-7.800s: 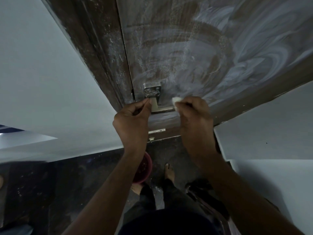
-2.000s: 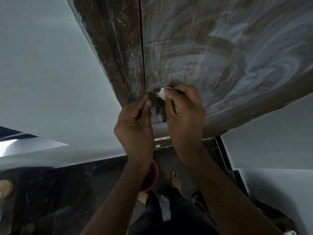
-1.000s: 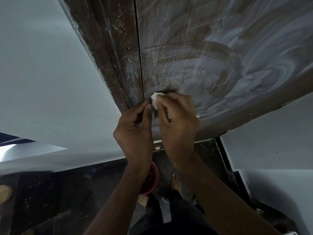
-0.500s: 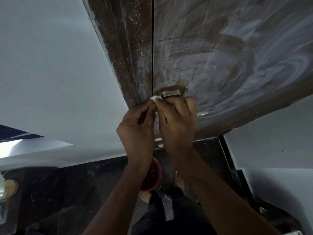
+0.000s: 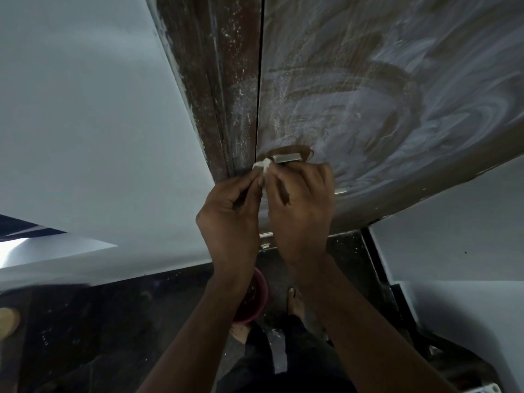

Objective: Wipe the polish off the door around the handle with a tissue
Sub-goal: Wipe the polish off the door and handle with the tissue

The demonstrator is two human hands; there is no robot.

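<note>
Tissue (image 5: 262, 165) sits bunched at the door (image 5: 368, 80) beside the handle (image 5: 286, 158), pinched between the fingertips of both hands: left hand (image 5: 229, 219), right hand (image 5: 300, 211). A bowl (image 5: 255, 296) sits on the floor below.

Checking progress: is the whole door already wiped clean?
No: only a small brown patch by the handle is clear; white polish swirls cover the door.

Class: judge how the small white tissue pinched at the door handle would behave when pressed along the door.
The tissue looks crumpled, so probably soft and floppy. It is a small wad, likely very light. Rubbed on the polish-smeared door, it may shred.
</note>
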